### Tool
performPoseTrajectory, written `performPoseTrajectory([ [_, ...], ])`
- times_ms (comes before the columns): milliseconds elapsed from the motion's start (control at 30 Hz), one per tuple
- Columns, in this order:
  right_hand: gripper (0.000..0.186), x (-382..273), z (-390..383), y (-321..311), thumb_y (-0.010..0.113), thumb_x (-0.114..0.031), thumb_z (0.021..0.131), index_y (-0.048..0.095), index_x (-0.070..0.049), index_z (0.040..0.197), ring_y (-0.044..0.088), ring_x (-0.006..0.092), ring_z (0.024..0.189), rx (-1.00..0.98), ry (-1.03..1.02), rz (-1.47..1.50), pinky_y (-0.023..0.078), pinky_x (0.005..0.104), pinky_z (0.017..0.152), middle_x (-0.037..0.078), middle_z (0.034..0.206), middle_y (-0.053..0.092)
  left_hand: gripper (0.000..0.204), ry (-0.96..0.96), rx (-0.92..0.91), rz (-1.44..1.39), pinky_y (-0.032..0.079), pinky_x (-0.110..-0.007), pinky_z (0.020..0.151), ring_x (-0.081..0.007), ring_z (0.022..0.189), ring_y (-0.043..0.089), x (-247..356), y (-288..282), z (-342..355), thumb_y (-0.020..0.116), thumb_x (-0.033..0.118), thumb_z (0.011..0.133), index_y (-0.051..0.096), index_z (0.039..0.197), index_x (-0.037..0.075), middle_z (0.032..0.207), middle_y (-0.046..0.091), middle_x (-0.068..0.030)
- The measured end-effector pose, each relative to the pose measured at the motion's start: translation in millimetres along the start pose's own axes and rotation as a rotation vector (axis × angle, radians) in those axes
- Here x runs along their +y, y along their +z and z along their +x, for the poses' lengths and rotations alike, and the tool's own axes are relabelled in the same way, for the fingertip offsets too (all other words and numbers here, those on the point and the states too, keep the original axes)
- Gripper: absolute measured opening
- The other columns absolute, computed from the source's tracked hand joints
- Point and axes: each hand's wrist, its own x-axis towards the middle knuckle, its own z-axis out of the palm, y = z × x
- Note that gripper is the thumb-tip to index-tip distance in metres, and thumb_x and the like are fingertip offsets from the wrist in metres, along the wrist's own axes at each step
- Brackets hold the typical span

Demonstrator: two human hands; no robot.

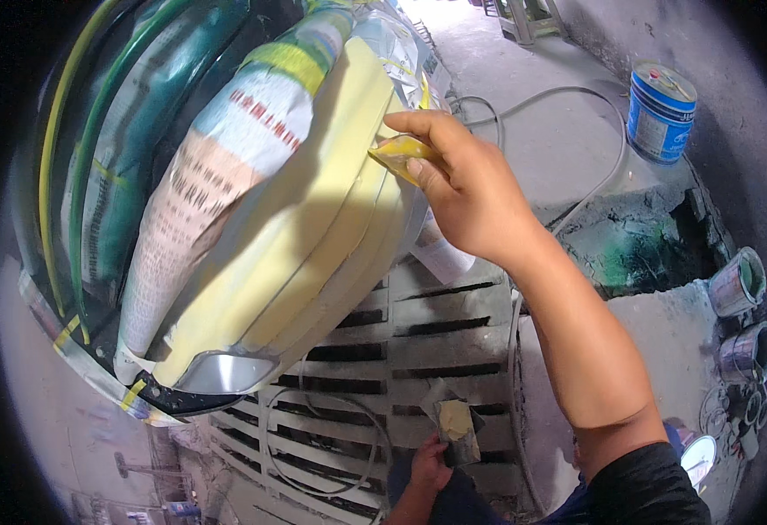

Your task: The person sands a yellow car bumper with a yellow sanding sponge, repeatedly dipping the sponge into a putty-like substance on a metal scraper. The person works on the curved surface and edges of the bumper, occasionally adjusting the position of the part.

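My right hand [472,191] is closed on a yellow putty spreader [403,156], pinched between thumb and fingers. The spreader's edge lies at the outer side of a long car panel [313,206] coated in pale yellow putty; I cannot tell whether it is pressed on it. Low in the view, my left hand [430,468] grips a dark flat board [471,451] by its edge, with a lump of yellowish putty [455,420] on top. Newspaper masking [217,166], held by yellow tape [291,63], runs along the panel's left side. A bare silvery patch [226,373] shows at the panel's near end.
Slatted floor grating [440,328] lies below, with a looped hose [269,451] on it. A blue and white bucket [659,118] stands far right, near another hose [615,114]. Open cans [738,284] line the right wall. A stool [528,22] stands at the back.
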Motion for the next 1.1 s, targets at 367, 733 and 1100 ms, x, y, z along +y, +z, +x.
performPoseTrajectory([
  [367,0.033,-42.7,-34.3,23.4,0.054,0.002,0.081,0.056,-0.004,0.113,0.061,0.0363,0.090,0.067,-0.143,-0.148,0.049,0.0431,0.078,0.016,0.097,0.064,0.046,0.018,-0.242,0.056,0.035,-0.049,0.103,-0.0337,0.117,0.049,-6.3,-36.2,-3.0,0.050,0.005,0.082,0.051,0.127,0.000,0.125,0.054,-0.0152],
  [733,0.045,-81.6,-63.4,54.5,0.054,0.012,0.069,0.061,-0.001,0.111,0.061,0.0324,0.084,0.103,-0.190,-0.222,0.050,0.0385,0.075,0.014,0.092,0.065,0.043,0.002,-0.334,0.001,0.041,-0.047,0.100,-0.0301,0.113,0.055,-5.6,-46.1,-9.3,0.048,0.001,0.082,0.053,0.124,0.002,0.119,0.060,-0.0134],
  [1100,0.035,-126.8,-92.1,104.6,0.058,-0.010,0.077,0.061,0.001,0.110,0.060,0.0258,0.087,0.015,-0.300,-0.471,0.049,0.0355,0.070,0.012,0.099,0.063,0.037,0.032,-0.268,-0.045,0.045,-0.038,0.094,-0.0249,0.107,0.057,-12.5,-54.1,-12.5,0.048,-0.001,0.085,0.054,0.122,0.000,0.116,0.060,-0.0109],
])
